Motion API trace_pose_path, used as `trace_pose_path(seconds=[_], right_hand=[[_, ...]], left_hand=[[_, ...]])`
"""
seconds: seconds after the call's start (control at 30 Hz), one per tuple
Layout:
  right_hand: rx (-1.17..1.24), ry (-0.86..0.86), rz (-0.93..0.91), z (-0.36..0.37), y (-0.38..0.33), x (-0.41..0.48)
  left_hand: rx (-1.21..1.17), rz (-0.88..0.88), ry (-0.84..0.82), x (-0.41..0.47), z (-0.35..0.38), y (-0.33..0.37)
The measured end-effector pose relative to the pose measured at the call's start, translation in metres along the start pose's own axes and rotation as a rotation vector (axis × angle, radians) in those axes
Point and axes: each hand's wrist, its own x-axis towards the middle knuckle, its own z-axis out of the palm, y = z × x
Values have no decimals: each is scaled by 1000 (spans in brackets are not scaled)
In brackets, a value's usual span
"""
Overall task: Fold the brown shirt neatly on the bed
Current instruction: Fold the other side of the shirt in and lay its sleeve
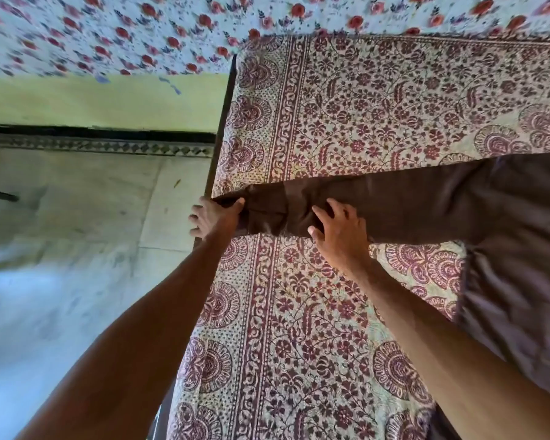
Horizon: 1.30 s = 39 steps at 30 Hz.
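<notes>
**Sleeve stretched out, ready to fold inward**

On my feed the brown shirt (515, 236) lies on the bed (362, 100), on the printed bedspread. Its body is at the right side of the view, and one long sleeve (419, 201) reaches across toward the bed's left edge.

The left hand (210, 217) is at that edge and grips the end of the sleeve. Its thumb lies over the cloth and its fingers are curled round the cuff (261, 214) from below. The right hand (340, 231) rests on the middle of the sleeve. Its fingers (340, 207) are apart and bent, with the tips on the cloth. The thumb sits at the lower edge of the sleeve, and I cannot tell if it pinches the cloth or only presses on it.

I judge that the step in hand is straightening this sleeve, so the folding itself is at an early stage. The body of the shirt looks wrinkled and is not yet folded.

For the next move I would carry the cuff to the right, over the shirt's body, with the right hand as an anchor for the crease. The pull must be gentle, because thin cloth slides easily on the bedspread, and the cuff end is close to the floor (77, 223) side.
</notes>
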Motion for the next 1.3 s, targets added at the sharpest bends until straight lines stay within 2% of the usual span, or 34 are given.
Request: trace_pose_path(seconds=[0.13,0.23,0.4,0.57,0.63,0.7,0.77,0.83,1.0,1.1,1.3], right_hand=[[15,-53,-51,2,-3,7],[57,-44,-66,1,-5,6],[-55,75,-5,-4,6,2],[-51,-59,56,-6,41,-1],[-27,-61,42,-8,56,-7],[-7,24,68,-11,75,-17],[-4,121,141,-18,101,-28],[3,178,210,-23,129,-38],[59,260,340,-46,207,-44],[106,222,388,-52,247,-48],[-7,105,323,-47,296,-42]], left_hand=[[-153,163,64,3,4,0],[-257,221,160,10,-8,11],[-138,251,205,34,-20,20],[-167,210,160,44,-8,20],[-218,139,213,45,-4,25],[-145,115,350,37,1,30],[-54,219,425,13,15,37],[-22,412,334,-26,41,45],[-47,1027,-95,-149,140,101],[76,1084,-253,-198,197,134],[302,1237,-213,-224,248,173]])
